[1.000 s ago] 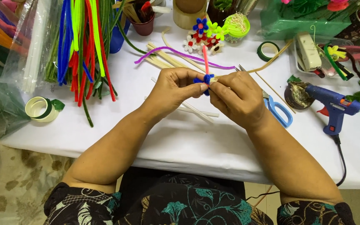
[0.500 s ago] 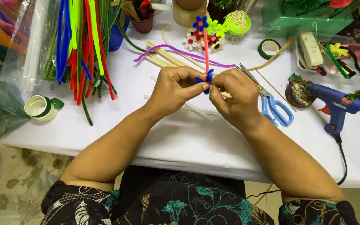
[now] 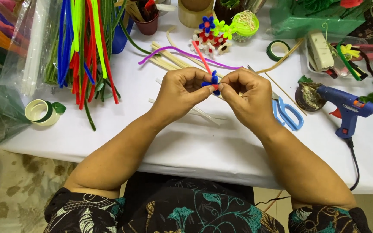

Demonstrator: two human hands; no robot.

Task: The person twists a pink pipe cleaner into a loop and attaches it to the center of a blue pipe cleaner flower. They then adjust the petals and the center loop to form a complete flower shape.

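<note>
My left hand (image 3: 181,91) and my right hand (image 3: 247,97) meet above the white table (image 3: 186,146). Both pinch a small blue pipe-cleaner flower (image 3: 212,82) between their fingertips. A red pipe cleaner (image 3: 200,56) sticks up out of the flower and away from me. The flower's lower part is hidden by my fingers.
Bundled pipe cleaners (image 3: 83,47) of several colours lie at far left beside a tape roll (image 3: 39,112). Blue scissors (image 3: 286,113) and a blue glue gun (image 3: 346,105) lie right of my hands. Finished small flowers (image 3: 210,34), a purple pipe cleaner (image 3: 173,51) and pale sticks sit behind.
Both hands have shifted slightly up and away from me with the flower; my fingers have turned it, and the red stem now leans more to the left.
</note>
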